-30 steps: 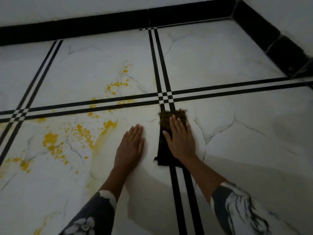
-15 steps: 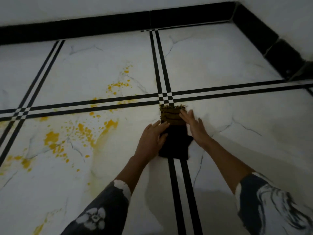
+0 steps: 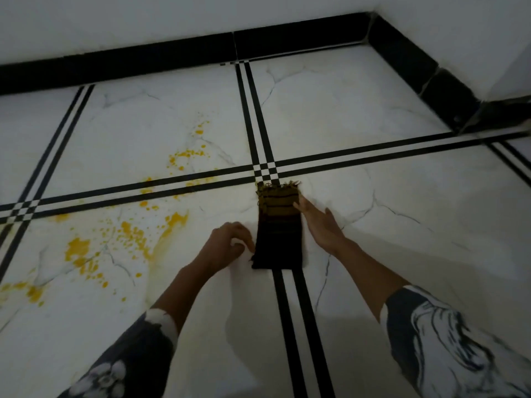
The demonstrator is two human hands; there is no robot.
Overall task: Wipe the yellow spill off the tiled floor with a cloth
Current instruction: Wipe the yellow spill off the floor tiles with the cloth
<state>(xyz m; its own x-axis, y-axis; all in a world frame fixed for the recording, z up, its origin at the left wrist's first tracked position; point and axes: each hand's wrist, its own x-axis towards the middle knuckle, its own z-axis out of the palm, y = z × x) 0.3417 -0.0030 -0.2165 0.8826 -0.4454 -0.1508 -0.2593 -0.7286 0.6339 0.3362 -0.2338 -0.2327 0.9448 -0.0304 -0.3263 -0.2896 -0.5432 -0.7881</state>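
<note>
The cloth [image 3: 278, 225], folded into a narrow dark strip, lies flat on the tiled floor [image 3: 344, 110], right over the black double stripe [image 3: 290, 326] and just on the near side of where the stripes cross. Its far end is fringed and looks brownish yellow; the rest is near black.

The right hand [image 3: 319, 223] is laid against the cloth's right edge, fingers straight and close together, the tips touching the yellowed part. The left hand [image 3: 227, 246] sits at the cloth's left edge lower down, fingers curled in; from here I cannot tell whether they pinch the fabric or only rest beside it.

The yellow spill [image 3: 126, 235] is off to the left, apart from the cloth: blotches and spatter across two tiles and over the stripe between them. Both arms wear patterned dark-and-white sleeves [image 3: 448, 340]. A black skirting [image 3: 143, 61] runs along the foot of the white wall [image 3: 172, 18].
</note>
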